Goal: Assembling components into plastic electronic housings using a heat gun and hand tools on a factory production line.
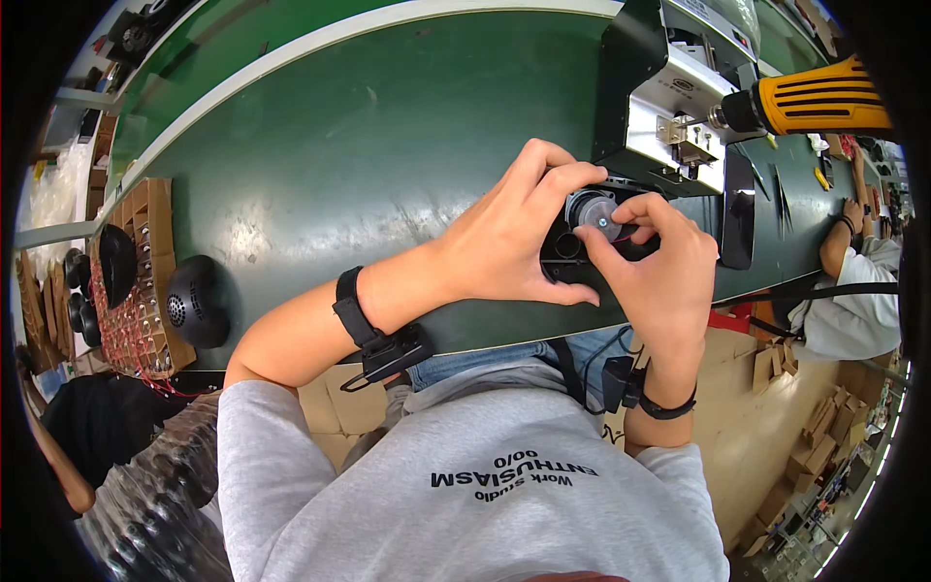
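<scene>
Close to the near edge of the green table (388, 116), between our two hands, sits a black housing (580, 270) with a round, clear disc (598, 215) on its upper part. Our left hand (514, 223) comes at it from the left, spread wide: fingers bent over the far side, thumb stretched along the near side, so that the housing lies within the span. How firmly that hand bears on it, we cannot tell. Our right hand (664, 262) comes from the right and is the nearer to the disc, its thumb and forefinger drawn narrow on it, thumb at the lower left, forefinger at the right.

From our right palm, the disc lies up and to the left. Being round and turned nearly face-on to us, it offers no long axis; the housing's own we cannot judge, since our fingers cover too much of it. Just beyond stands a silver-fronted machine (645, 116), with a yellow driver (824, 97) at its right, its tip pointing left toward the front.
</scene>
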Demonstrator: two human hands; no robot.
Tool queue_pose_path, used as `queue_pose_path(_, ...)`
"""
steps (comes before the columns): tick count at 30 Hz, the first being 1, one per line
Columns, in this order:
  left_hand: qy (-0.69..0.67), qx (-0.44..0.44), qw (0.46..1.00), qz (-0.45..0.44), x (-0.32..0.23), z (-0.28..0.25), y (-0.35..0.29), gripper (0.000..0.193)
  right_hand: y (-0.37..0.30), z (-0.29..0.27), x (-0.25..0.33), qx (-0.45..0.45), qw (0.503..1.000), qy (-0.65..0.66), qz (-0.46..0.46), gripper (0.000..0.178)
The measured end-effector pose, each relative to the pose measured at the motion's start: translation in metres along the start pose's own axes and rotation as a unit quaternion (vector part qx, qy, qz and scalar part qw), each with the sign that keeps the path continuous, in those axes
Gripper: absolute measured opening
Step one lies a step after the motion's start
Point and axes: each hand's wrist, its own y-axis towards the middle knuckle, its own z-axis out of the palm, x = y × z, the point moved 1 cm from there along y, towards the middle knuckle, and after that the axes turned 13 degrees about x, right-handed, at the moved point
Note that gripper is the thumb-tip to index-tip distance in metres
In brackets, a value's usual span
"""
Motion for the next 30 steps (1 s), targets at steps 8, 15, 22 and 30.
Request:
queue_pose_path(8, -0.013, -0.006, 1.000, -0.009, 0.001, -0.002, 0.003, 0.103, 0.003, 0.000, -0.001, -0.005, 1.000, 0.018, 0.015, 0.030)
queue_pose_path(15, -0.005, 0.003, 1.000, -0.016, -0.002, -0.002, 0.000, 0.106, -0.002, 0.000, 0.001, -0.018, 1.000, 0.016, 0.010, 0.031)
queue_pose_path(22, -0.008, 0.003, 1.000, -0.017, -0.003, -0.003, -0.001, 0.103, -0.001, 0.003, 0.002, -0.009, 1.000, 0.023, 0.014, 0.030)
queue_pose_path(30, 0.005, 0.015, 0.999, -0.027, -0.007, -0.004, 0.008, 0.102, -0.002, -0.006, 0.002, -0.023, 1.000, 0.009, 0.002, 0.029)
